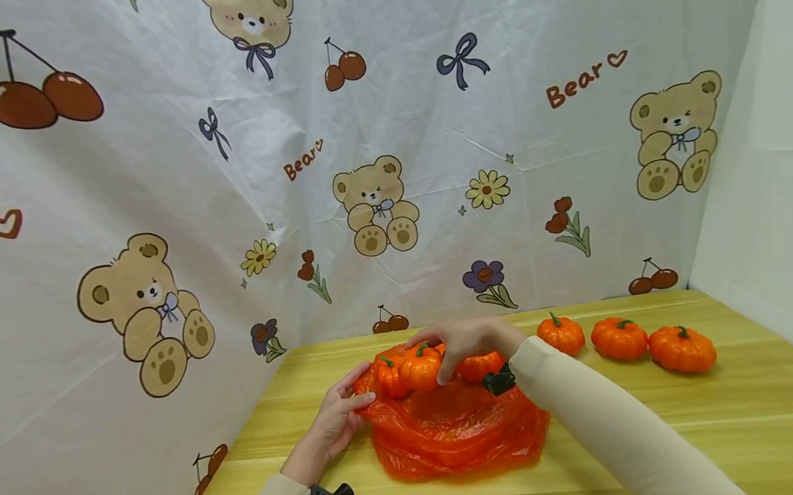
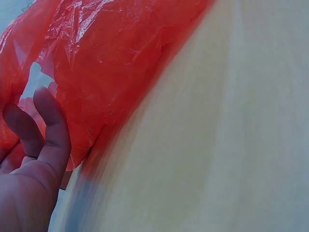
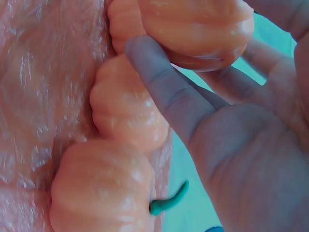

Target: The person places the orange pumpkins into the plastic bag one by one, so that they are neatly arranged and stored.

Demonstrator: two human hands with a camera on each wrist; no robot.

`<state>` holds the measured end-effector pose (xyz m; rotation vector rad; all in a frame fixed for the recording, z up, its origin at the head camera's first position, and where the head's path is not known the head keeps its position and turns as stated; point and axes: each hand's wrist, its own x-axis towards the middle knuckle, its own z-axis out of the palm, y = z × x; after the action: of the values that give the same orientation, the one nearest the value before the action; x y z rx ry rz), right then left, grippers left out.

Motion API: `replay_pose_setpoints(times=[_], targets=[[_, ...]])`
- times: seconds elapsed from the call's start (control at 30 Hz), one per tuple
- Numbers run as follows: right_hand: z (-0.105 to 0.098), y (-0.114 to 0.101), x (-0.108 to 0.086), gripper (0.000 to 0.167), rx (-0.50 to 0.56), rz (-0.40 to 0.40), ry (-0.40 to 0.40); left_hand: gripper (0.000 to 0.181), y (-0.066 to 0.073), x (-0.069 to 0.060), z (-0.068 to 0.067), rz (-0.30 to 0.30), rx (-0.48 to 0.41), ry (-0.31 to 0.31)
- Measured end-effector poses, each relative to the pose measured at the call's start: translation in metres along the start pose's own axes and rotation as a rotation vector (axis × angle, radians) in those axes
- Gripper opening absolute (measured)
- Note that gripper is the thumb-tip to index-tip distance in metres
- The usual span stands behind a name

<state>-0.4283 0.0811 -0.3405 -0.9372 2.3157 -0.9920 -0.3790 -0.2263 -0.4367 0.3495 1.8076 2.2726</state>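
One orange pumpkin (image 1: 421,369) is at the mouth of the red plastic bag (image 1: 457,453), beside other pumpkins (image 3: 108,186). The right hand (image 1: 465,341) holds it between thumb and fingers, which are spread about as wide as its body. The left hand (image 1: 338,415) pinches the bag's rim, thumb near the fingers. Three more pumpkins (image 1: 620,339) stand on the wooden table (image 1: 769,415). On the printed cloth (image 1: 424,126) behind, the word "Bear" can be read twice.
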Motion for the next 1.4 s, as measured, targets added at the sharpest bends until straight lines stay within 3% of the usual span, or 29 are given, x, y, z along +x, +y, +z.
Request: replay_pose_setpoints(times=[0.17,0.4,0.8,0.97,1.23,1.4], targets=[[0.01,-0.002,0.009,0.074,0.06,0.019,-0.015,0.076,0.0,0.001,0.0,-0.004,0.001,-0.011],[0.023,-0.001,0.017,0.06,0.031,0.034,-0.021,0.076,0.0,0.002,0.0,-0.003,-0.002,-0.013],[0.04,0.006,0.018,0.061,0.042,0.074,-0.017,0.079,0.0,0.0,0.0,-0.002,0.014,-0.013],[0.045,0.008,0.018,0.061,-0.008,0.08,-0.003,0.079,0.0,0.0,0.0,0.003,0.011,-0.009],[0.053,0.01,0.017,0.033,0.071,0.067,0.042,0.077,0.001,-0.001,-0.002,0.0,0.014,-0.009],[0.054,0.011,0.016,0.026,0.084,0.08,0.044,0.078,0.0,-0.001,-0.002,-0.008,0.02,-0.009]])
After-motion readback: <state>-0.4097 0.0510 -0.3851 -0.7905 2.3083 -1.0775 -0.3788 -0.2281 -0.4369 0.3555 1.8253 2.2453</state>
